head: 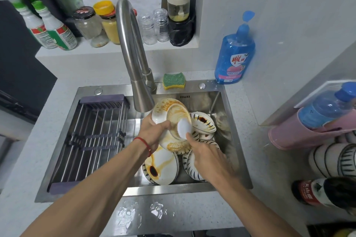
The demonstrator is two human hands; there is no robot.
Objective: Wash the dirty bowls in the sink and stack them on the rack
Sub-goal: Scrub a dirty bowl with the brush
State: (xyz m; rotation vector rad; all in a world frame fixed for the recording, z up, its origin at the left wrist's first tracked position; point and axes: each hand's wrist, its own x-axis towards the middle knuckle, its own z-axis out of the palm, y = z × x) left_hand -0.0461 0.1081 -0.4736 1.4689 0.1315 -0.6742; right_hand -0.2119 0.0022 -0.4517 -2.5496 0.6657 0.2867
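Note:
My left hand grips the rim of a white bowl smeared with brown sauce, tilted on its side under the faucet spout. My right hand pinches a white sponge pad and presses it against the inside of that bowl. Several more dirty patterned bowls lie in the steel sink: one with a dark sauce spot behind, another stained one below my left wrist. The roll-up metal rack spans the sink's left half and is bare.
A green and yellow sponge lies behind the sink. A blue dish soap bottle stands at the back right. Jars and spray bottles line the ledge. A pink holder, stacked bowls and a dark bottle crowd the right counter. Water pools on the front counter.

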